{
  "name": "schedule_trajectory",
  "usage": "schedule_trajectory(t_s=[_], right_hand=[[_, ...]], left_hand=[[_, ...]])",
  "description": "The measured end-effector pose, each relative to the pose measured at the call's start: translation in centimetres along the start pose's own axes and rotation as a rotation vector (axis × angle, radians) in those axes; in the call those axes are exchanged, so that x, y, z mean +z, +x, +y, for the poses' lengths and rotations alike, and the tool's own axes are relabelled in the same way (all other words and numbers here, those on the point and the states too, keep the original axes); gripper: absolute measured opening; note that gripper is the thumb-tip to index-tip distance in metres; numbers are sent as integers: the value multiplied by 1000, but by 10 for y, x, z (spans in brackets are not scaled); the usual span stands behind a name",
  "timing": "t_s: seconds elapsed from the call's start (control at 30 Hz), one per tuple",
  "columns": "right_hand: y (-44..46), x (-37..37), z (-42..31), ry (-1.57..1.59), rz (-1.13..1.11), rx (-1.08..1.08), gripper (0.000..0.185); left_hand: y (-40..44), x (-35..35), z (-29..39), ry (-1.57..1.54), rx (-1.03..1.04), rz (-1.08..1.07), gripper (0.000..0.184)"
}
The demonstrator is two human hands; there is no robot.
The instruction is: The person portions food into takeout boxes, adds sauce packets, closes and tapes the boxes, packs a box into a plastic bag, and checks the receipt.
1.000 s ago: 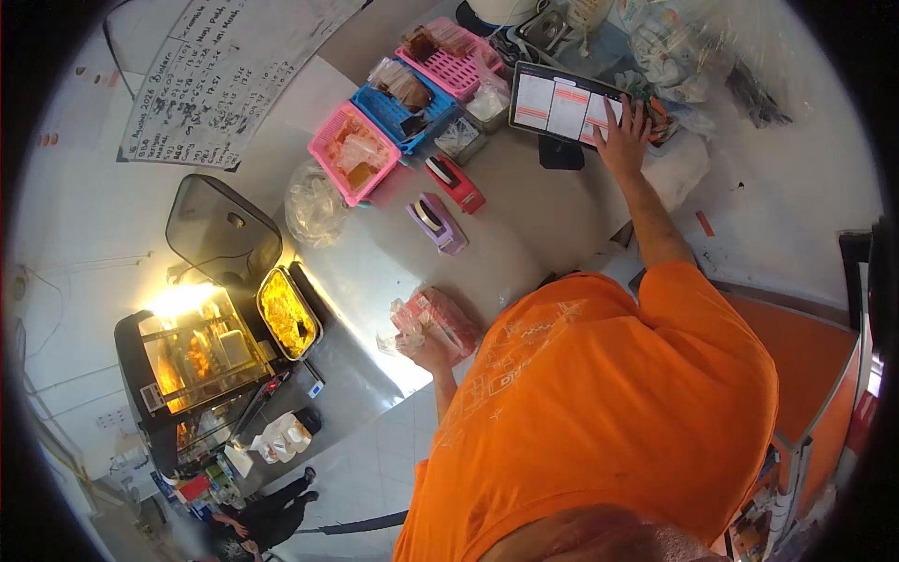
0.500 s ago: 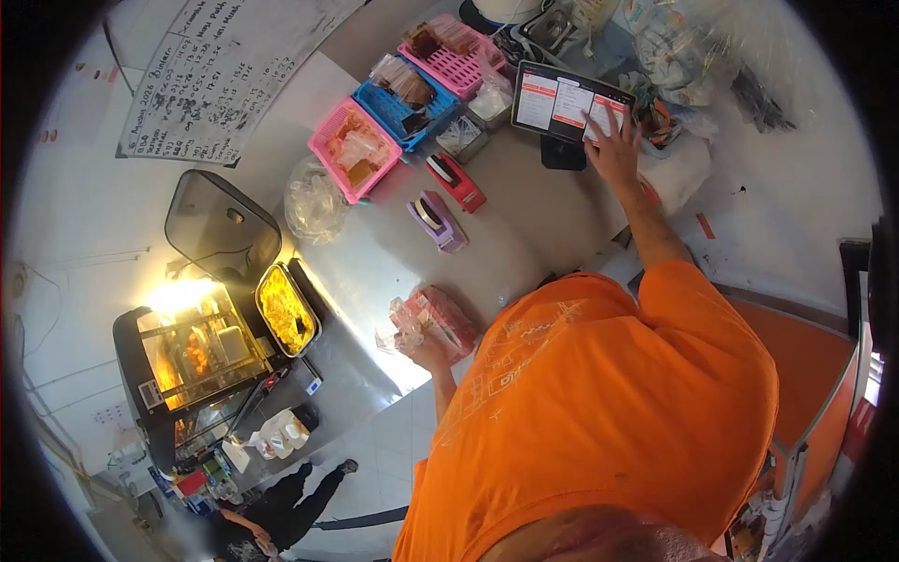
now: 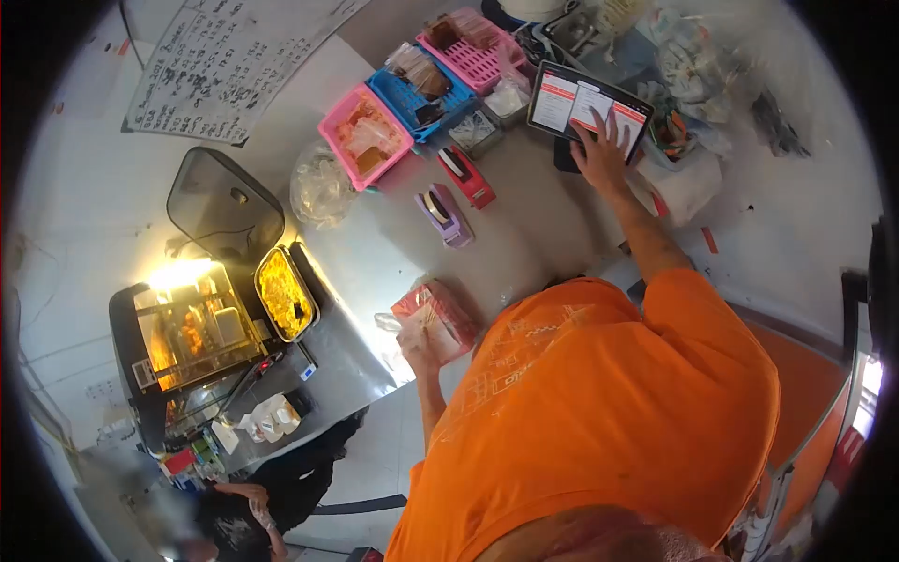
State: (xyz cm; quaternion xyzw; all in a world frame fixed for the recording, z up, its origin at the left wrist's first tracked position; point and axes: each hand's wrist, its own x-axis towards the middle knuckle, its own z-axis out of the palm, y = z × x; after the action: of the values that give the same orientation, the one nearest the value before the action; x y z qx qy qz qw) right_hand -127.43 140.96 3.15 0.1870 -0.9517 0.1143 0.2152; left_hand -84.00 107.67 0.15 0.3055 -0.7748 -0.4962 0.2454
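My right hand (image 3: 602, 155) lies with its fingers spread over the lit screen of a tablet (image 3: 573, 105) at the upper right. My left hand (image 3: 418, 339) rests at the left side of a red and white packet (image 3: 442, 320) in clear plastic, on the metal counter (image 3: 506, 211). Its fingertips are hard to make out against the plastic. Between the two hands and farther back stand a purple tape dispenser (image 3: 444, 215) and a red tape dispenser (image 3: 466, 178).
Pink (image 3: 364, 138) and blue (image 3: 421, 91) baskets of packets line the back. A tray of yellow food (image 3: 286, 295) stands beside a lit glass food warmer (image 3: 201, 328) at the left. Another person (image 3: 272, 496) in dark clothes is at the lower left.
My right hand has shifted left across the tablet, whose screen content differs. The view has tilted slightly. The other person has come closer at the lower left.
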Motion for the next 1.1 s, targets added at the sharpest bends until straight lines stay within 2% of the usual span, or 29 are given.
schedule_trajectory(t_s=[0.1, 0.17, 0.23, 0.27, 0.33, 0.37, 0.47, 0.53, 0.57, 0.6, 0.63, 0.7, 0.73, 0.8, 0.83, 0.9, 0.97, 1.0, 1.07, 1.1], right_hand=[[38, 30, -41, 244, 21, -185, 28], [69, 61, -77, 422, -155, -240, 19], [95, 94, -115, 437, -286, -316, 16], [104, 120, -130, 389, -350, -272, 16], [126, 151, -163, 294, -465, -185, 16], [130, 149, -172, 279, -524, -130, 18], [126, 185, -186, 341, -376, 7, 17], [131, 168, -194, 273, -443, -14, 18], [131, 171, -192, 273, -469, -25, 18], [129, 176, -192, 272, -500, -35, 19], [130, 174, -195, 343, -457, 43, 19], [122, 155, -199, 744, -107, 8, 17], [117, 138, -199, 933, 77, -5, 16], [87, 99, -204, 1152, -118, 82, 16], [60, 92, -210, 1446, -307, 180, 17], [4, 40, -214, 1489, -1082, 243, 17], [-38, -3, -222, 1353, -1384, 44, 18], [-51, -6, -224, 1318, -1472, 43, 18], [-75, -4, -229, 1243, -1646, 43, 18], [-76, -8, -231, 1224, -1658, 22, 16]], left_hand=[[-4, 19, -18, -88, -22, 143, 21], [-3, 25, -30, 59, 83, 90, 20], [-3, 40, -7, 196, 69, 67, 19], [-3, 48, 7, 265, 63, 55, 19], [-4, 67, 18, 147, 95, 42, 18], [-3, 72, 19, 407, 69, -71, 15], [-4, 87, 17, 244, 111, 46, 12], [0, 82, 54, 296, 241, 89, 12], [8, 70, 60, 423, 393, -28, 10], [9, 66, 63, 324, 298, -29, 10], [6, 65, 64, 224, 201, -30, 10], [0, 61, 62, 111, -58, -76, 11], [1, 57, 64, 177, 41, -127, 11], [11, 50, 72, 302, 244, -228, 13], [13, 50, 74, 283, 189, -283, 12], [18, 49, 75, 371, 236, -236, 16], [23, 51, 80, 433, 339, -201, 20], [27, 51, 86, 450, 419, -189, 22], [27, 46, 84, 401, 411, -260, 24], [25, 43, 74, 334, 325, -342, 24]])
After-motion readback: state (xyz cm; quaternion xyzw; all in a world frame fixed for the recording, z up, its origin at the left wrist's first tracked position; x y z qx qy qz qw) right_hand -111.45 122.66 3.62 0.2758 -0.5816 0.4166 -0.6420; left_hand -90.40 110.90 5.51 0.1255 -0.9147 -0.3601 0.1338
